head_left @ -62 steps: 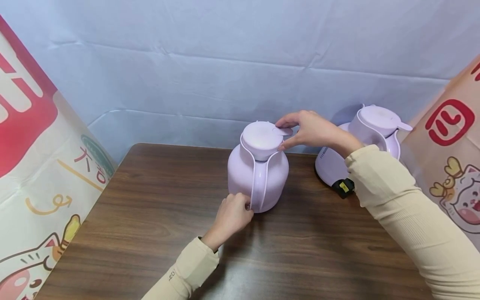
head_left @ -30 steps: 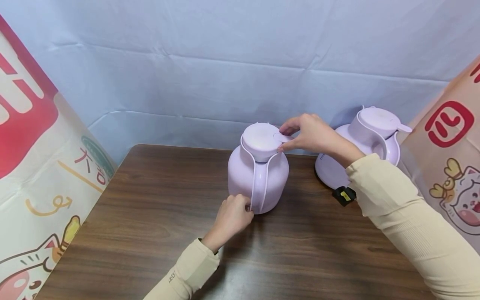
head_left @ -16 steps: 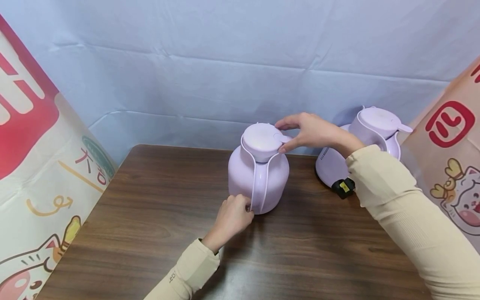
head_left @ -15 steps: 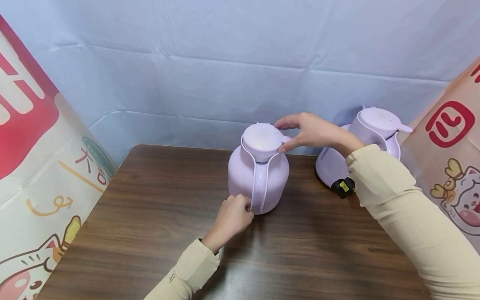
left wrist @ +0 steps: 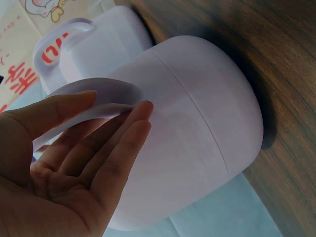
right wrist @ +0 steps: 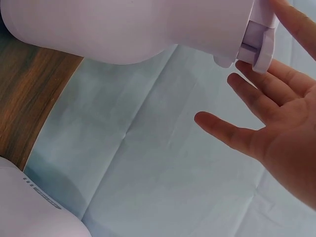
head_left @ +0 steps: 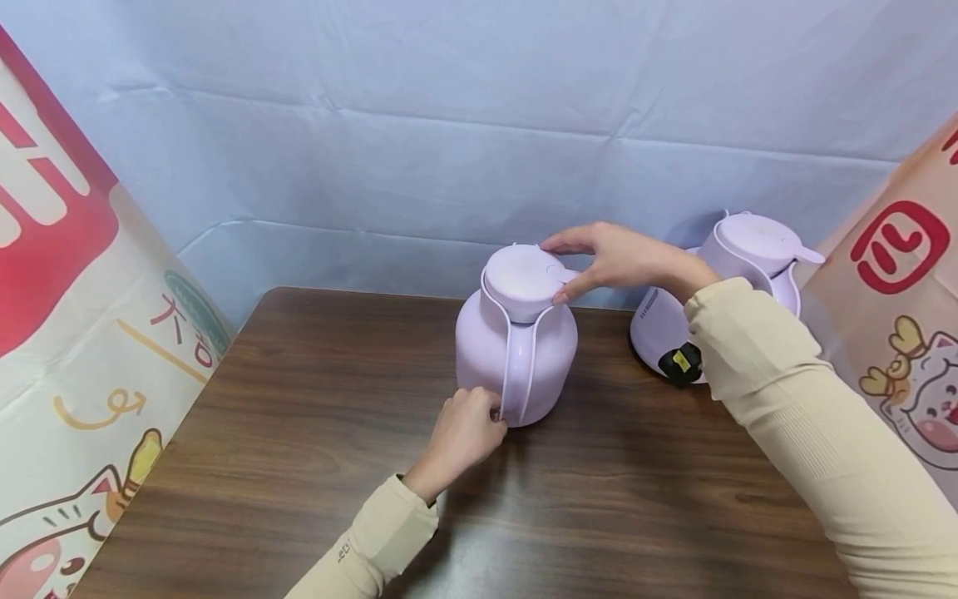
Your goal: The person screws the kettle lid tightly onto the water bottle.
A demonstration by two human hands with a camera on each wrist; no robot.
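Observation:
A lilac vacuum jug [head_left: 479, 341] stands upright on the wooden table, its handle [head_left: 518, 366] facing me. My left hand [head_left: 466, 428] grips the handle low down; in the left wrist view the thumb lies on one side of the handle [left wrist: 106, 89] and the fingers on the other. Up top, my right hand [head_left: 617, 256] holds the jug's round lid [head_left: 521, 273] between thumb and fingers, around its small tab [head_left: 566, 274]. In the right wrist view some fingers [right wrist: 224, 131] are spread away from the lid, and the thumb is partly cut off.
A second lilac jug [head_left: 756, 237] stands at the back right, partly behind my right forearm. Beside that sleeve shows a black device [head_left: 681, 363] with a yellow label. Pale blue cloth [head_left: 374, 150] hangs behind the table [head_left: 337, 433], with printed sheets [head_left: 97, 333] at both sides.
My right hand's fingers have shifted slightly left along the lid's rim, and the forearm has turned a little. The left hand and the jug have stayed put.

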